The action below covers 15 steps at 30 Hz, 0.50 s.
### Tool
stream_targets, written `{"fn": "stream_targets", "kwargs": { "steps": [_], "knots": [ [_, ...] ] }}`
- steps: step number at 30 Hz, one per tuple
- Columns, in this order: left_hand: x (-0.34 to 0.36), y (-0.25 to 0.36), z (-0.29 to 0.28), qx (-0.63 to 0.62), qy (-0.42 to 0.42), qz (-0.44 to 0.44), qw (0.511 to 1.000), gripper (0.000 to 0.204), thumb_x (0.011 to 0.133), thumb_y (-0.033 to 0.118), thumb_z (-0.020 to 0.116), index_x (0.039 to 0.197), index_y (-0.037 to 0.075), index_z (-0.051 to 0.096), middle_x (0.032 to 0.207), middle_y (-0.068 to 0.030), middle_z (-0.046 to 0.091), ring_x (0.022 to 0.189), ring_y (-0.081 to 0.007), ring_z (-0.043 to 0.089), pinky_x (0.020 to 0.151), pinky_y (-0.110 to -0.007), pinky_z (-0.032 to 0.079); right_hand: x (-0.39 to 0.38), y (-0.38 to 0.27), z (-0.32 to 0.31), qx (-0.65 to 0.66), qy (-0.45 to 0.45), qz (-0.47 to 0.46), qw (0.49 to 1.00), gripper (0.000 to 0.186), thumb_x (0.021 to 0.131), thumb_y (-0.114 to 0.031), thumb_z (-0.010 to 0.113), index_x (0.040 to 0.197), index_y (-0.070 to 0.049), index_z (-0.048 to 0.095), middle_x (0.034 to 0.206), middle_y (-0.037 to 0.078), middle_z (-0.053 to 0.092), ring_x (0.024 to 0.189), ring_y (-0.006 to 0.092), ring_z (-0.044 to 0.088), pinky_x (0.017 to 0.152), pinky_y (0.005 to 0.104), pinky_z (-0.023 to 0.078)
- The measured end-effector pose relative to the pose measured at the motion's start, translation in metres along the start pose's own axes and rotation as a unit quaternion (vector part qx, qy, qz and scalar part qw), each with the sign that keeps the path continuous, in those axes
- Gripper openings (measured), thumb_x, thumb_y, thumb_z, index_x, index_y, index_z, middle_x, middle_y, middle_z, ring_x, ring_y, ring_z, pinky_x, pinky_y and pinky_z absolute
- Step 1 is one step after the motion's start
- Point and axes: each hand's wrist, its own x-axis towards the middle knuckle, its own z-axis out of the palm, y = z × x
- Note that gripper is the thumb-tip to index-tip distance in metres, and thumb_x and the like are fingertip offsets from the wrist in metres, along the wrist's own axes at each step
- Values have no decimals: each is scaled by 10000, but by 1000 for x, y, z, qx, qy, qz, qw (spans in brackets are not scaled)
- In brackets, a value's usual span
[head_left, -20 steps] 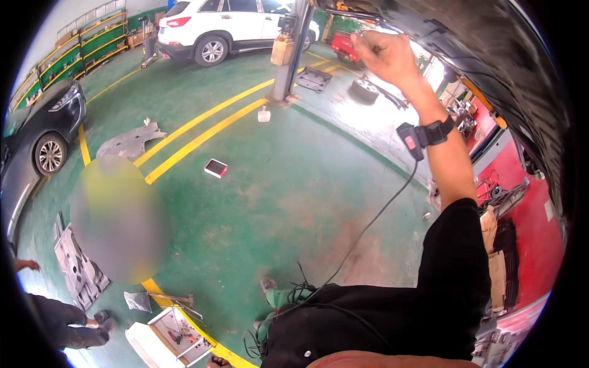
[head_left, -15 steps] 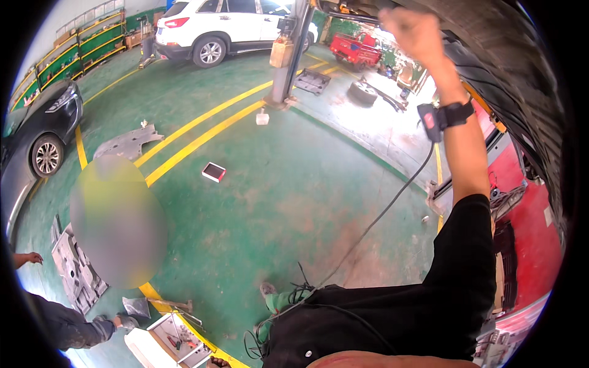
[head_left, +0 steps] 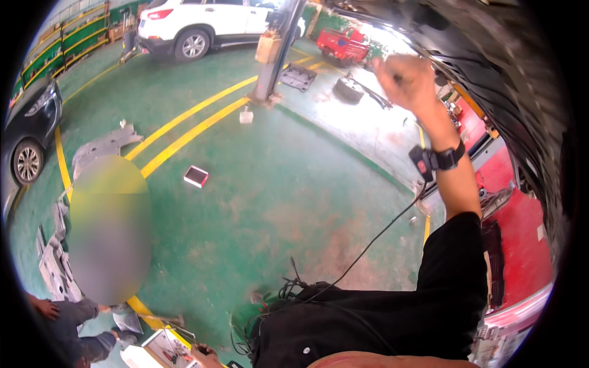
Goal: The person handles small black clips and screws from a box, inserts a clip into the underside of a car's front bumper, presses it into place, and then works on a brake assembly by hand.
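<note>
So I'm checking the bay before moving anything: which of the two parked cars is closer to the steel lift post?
The white car at the top: it stands just left of the lift post, while the black car sits far off at the left edge.

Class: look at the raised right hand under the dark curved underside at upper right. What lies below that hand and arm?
Below the right hand: green floor, a pale concrete patch and a loose tyre. The black sleeve hides the ground nearest the person.

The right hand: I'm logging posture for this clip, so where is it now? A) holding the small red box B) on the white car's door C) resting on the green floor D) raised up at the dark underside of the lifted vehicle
D: the right hand is lifted overhead, closed at the dark underside of the vehicle, far above the green floor.
</note>
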Motion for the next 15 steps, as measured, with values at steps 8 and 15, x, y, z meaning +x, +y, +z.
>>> {"fn": "stream_targets", "kwargs": {
  "steps": [8,15],
  "knots": [
    [57,71,47,-75,-5,-43,996,98,940,157,606,893,72,596,706,-15,536,601,-136,504,447,-262,352,-114,-107,151,170,-175,112,963,420,893,-132,698,582,-38,432,508,119,421,426,282,431,434,388,323],
    [118,128,54,-73,12,-94,993,134,954,173,527,970,50,578,678,34,451,556,-90,418,452,-233,304,-175,-187,251,221,-264,354,870,467,918,-203,709,614,5,423,550,156,338,487,245,268,447,362,298]
  ]
}}
